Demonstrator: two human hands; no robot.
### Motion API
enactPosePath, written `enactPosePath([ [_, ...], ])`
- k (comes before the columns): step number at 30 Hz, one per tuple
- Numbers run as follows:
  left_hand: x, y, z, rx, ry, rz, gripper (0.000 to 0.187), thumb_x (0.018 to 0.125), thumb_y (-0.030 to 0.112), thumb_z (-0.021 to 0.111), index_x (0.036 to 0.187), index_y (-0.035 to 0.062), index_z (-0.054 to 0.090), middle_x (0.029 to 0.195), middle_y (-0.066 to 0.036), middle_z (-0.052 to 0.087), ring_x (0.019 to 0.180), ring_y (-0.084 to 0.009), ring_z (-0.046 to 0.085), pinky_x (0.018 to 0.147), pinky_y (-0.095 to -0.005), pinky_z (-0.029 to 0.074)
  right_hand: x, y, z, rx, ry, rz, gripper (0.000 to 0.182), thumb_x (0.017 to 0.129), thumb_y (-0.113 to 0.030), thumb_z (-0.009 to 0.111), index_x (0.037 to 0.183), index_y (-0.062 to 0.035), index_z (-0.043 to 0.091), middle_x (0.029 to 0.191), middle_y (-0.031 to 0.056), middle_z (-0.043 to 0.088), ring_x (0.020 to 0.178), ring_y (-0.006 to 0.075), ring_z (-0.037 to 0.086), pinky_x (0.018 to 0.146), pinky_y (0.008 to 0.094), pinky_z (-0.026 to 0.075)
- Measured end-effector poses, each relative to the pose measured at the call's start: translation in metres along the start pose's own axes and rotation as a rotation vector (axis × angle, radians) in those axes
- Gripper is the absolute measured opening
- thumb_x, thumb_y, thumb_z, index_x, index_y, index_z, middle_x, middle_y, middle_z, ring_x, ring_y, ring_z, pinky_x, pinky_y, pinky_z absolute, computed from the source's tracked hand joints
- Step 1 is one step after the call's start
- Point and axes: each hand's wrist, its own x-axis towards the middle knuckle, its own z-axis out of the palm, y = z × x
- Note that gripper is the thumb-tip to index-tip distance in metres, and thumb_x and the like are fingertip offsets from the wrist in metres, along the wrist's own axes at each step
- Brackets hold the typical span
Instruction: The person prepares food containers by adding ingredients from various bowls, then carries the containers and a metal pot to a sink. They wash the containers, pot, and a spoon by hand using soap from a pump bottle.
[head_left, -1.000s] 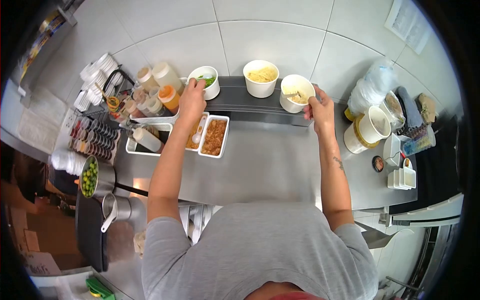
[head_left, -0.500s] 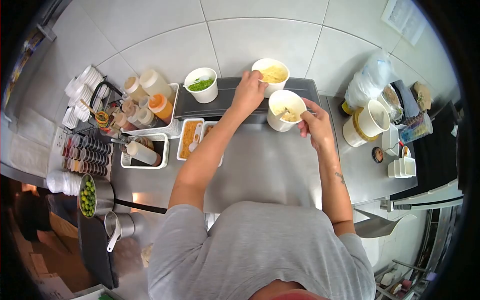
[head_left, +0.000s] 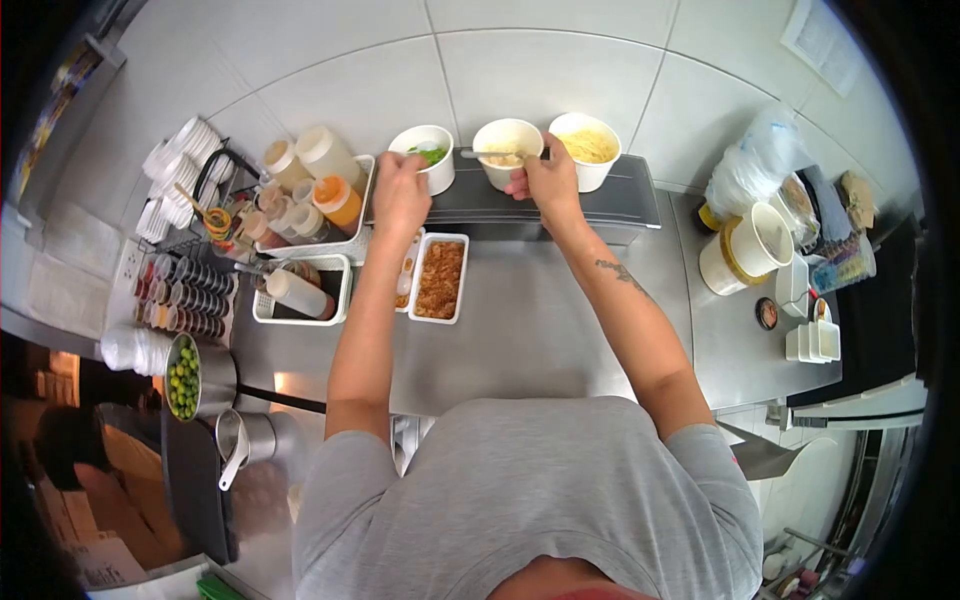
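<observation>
My left hand [head_left: 402, 195] is at the near left rim of a white tub [head_left: 440, 177] of chopped greens [head_left: 428, 155]. Its fingers are closed, and what they hold is hidden. On the dark raised shelf [head_left: 600, 207], a second white tub [head_left: 497, 178] holds pale contents, with a spoon [head_left: 490, 154] across its mouth. My right hand [head_left: 548, 180] grips that tub's right side. Just behind this hand stands a third white tub [head_left: 597, 178] with yellow shreds [head_left: 588, 146].
Squeeze bottles [head_left: 337, 200] in white baskets stand at left, near stacked lidded sauce cups [head_left: 185, 295] and a pot of limes [head_left: 215, 375]. A tray of brown crumbly food [head_left: 440, 280] lies on the steel counter [head_left: 520, 330]. At right are a white bucket [head_left: 725, 262] and bags.
My right hand has set the tub with the spoon back on the shelf, between the others. My left hand has moved left from the yellow shreds to the greens.
</observation>
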Motion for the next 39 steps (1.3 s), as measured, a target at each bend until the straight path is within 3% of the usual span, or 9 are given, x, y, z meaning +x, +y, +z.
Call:
enactPosePath([
  [6,0.01,0.021,0.031,-0.065,0.075,-0.017,0.014,0.079,0.004,0.058,0.092,0.0033,0.061,0.095,-0.017,0.052,0.085,-0.0353,0.055,0.076,-0.0407,0.046,0.013,0.028,-0.001,-0.088,-0.091,-0.156,0.057,0.088,-0.001,0.046,0.139,0.001,0.019,0.083,0.0125,0.062,0.073,0.0163,0.063,0.06,0.0246,0.05],
  [7,0.012,0.025,0.033,-0.051,0.08,-0.037,0.014,0.079,0.004,0.058,0.092,0.0033,0.061,0.095,-0.017,0.052,0.085,-0.035,0.055,0.076,-0.0407,0.046,0.01,0.028,-0.006,-0.104,-0.094,-0.155,0.054,0.088,-0.002,0.048,0.138,-0.0009,0.026,0.085,0.0095,0.062,0.077,0.0149,0.062,0.064,0.0242,0.05],
  [13,0.009,0.031,0.046,-0.03,0.09,0.023,0.012,0.078,0.005,0.059,0.088,0.004,0.063,0.092,-0.014,0.051,0.086,-0.0316,0.053,0.073,-0.0416,0.046,-0.001,0.023,-0.035,-0.472,-0.104,-0.34,0.036,0.087,-0.008,0.053,0.122,-0.003,0.05,0.082,0.0093,0.063,0.071,0.0137,0.063,0.063,0.0268,0.049],
  [19,0.01,0.045,0.05,-0.015,0.092,0.024,0.012,0.078,0.006,0.059,0.088,0.0034,0.063,0.091,-0.014,0.051,0.088,-0.0325,0.052,0.075,-0.0427,0.045,0.017,0.033,-0.045,-0.557,0.023,-0.442,0.036,0.087,-0.013,0.056,0.121,-0.0024,0.05,0.078,0.0123,0.063,0.069,0.0165,0.063,0.065,0.0287,0.048],
  [27,-0.015,0.069,0.016,0.062,0.16,0.091,0.034,0.082,0.01,0.059,0.115,0.0047,0.053,0.112,-0.02,0.043,0.097,-0.0356,0.05,0.081,-0.042,0.044,-0.049,0.007,-0.098,-0.211,-0.072,-0.358,0.039,0.087,-0.011,0.055,0.125,-0.0034,0.047,0.092,0.0055,0.06,0.077,0.0125,0.063,0.067,0.024,0.048],
  [29,-0.035,0.085,0.001,-0.084,0.085,0.05,0.029,0.082,0.007,0.057,0.11,0.0008,0.053,0.105,-0.019,0.045,0.097,-0.0366,0.049,0.083,-0.0413,0.041,-0.074,0.016,-0.141,-0.111,-0.006,-0.317,0.036,0.087,-0.009,0.054,0.123,-0.0033,0.049,0.09,0.0036,0.058,0.075,0.0118,0.061,0.066,0.0235,0.048],
  [33,-0.098,0.117,-0.008,-0.199,-0.139,0.071,0.022,0.085,0.01,0.055,0.105,0.0004,0.055,0.1,-0.019,0.048,0.091,-0.0359,0.052,0.079,-0.0407,0.044,-0.127,0.035,-0.256,-0.239,0.434,-0.23,0.03,0.086,-0.007,0.053,0.115,-0.0021,0.054,0.076,0.0007,0.054,0.065,0.01,0.055,0.061,0.0216,0.046],
  [38,-0.19,0.159,0.021,-0.278,-0.427,0.037,0.022,0.086,0.014,0.055,0.104,0.0016,0.055,0.1,-0.017,0.05,0.082,-0.0354,0.056,0.07,-0.0404,0.048,-0.138,0.034,-0.353,-0.354,0.755,-0.191,0.051,0.081,-0.015,0.062,0.124,0.0015,0.042,0.099,0.0103,0.05,0.081,0.0153,0.054,0.072,0.0271,0.047],
  [39,-0.204,0.171,0.026,-0.314,-0.461,0.033,0.022,0.085,0.014,0.055,0.104,0.002,0.055,0.1,-0.016,0.05,0.082,-0.0349,0.056,0.07,-0.0405,0.048,-0.13,0.043,-0.368,-0.424,0.722,-0.225,0.068,0.076,-0.022,0.069,0.13,0.002,0.034,0.116,0.0174,0.042,0.098,0.0239,0.051,0.083,0.0339,0.044],
])
